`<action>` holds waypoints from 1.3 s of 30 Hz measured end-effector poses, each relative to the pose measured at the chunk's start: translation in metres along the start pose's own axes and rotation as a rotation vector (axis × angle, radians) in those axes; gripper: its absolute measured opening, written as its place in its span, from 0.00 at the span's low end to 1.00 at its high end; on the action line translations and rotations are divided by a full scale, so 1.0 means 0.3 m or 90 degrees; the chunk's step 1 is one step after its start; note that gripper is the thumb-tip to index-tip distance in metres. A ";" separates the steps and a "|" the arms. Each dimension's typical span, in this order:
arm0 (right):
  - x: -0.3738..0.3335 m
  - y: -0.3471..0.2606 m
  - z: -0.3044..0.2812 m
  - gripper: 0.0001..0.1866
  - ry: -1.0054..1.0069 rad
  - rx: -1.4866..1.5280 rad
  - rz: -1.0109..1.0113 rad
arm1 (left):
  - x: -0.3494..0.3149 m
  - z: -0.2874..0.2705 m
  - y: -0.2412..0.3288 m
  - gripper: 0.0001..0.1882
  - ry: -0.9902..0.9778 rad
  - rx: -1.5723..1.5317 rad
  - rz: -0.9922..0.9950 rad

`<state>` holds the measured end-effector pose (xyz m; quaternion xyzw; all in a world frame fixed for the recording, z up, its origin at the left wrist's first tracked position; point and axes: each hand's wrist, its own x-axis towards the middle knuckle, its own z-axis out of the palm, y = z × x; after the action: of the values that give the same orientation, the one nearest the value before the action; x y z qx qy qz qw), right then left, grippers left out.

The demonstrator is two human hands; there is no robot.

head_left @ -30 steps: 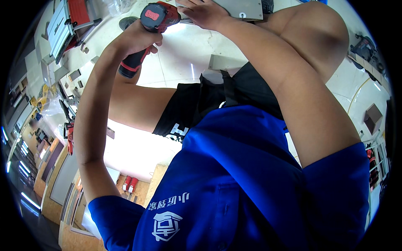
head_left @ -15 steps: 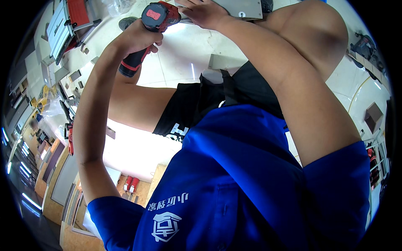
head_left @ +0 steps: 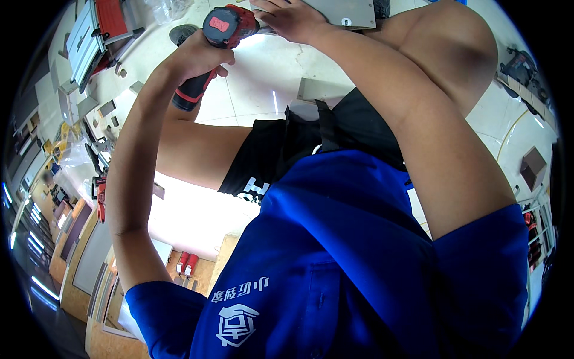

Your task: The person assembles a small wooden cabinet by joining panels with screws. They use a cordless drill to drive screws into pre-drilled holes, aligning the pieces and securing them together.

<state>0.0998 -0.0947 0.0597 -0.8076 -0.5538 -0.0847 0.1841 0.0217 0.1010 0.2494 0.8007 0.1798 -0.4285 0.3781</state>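
My left hand (head_left: 200, 57) is wrapped round the grip of a red and black cordless drill (head_left: 230, 27), whose battery base (head_left: 190, 96) hangs below the fist. The drill's front end points toward my right hand (head_left: 293, 23), and its tip is hidden. That hand has its fingers stretched out beside the drill's front, at the edge of a grey panel (head_left: 344, 13) by my bent leg. The top of the picture cuts off part of the panel. I cannot make out anything gripped in the right hand.
Small board pieces (head_left: 107, 107) are scattered on the pale tiled floor at the left. A grey board piece (head_left: 317, 90) lies between my legs. A folding stand (head_left: 84, 45) is at the upper left. Another block (head_left: 532, 167) and a dark power tool (head_left: 523, 72) are at the right.
The drill and my left hand have shifted very slightly to the right and down. My right hand stays nearly where it was.
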 end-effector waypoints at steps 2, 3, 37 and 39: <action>-0.001 -0.001 -0.003 0.21 -0.010 -0.016 -0.004 | 0.010 -0.004 -0.012 0.21 -0.001 -0.002 0.005; 0.002 -0.001 -0.003 0.21 -0.021 -0.031 -0.007 | 0.017 -0.010 -0.018 0.21 -0.003 0.000 0.005; 0.006 -0.008 -0.010 0.21 0.019 -0.072 -0.029 | 0.019 0.015 -0.028 0.20 0.007 -0.085 -0.002; 0.010 -0.006 -0.017 0.21 0.008 -0.033 -0.022 | 0.023 0.024 -0.062 0.20 0.021 -0.015 0.015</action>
<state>0.0996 -0.0936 0.0658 -0.8021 -0.5638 -0.1071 0.1653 0.0103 0.1074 0.2329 0.8050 0.1818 -0.4088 0.3896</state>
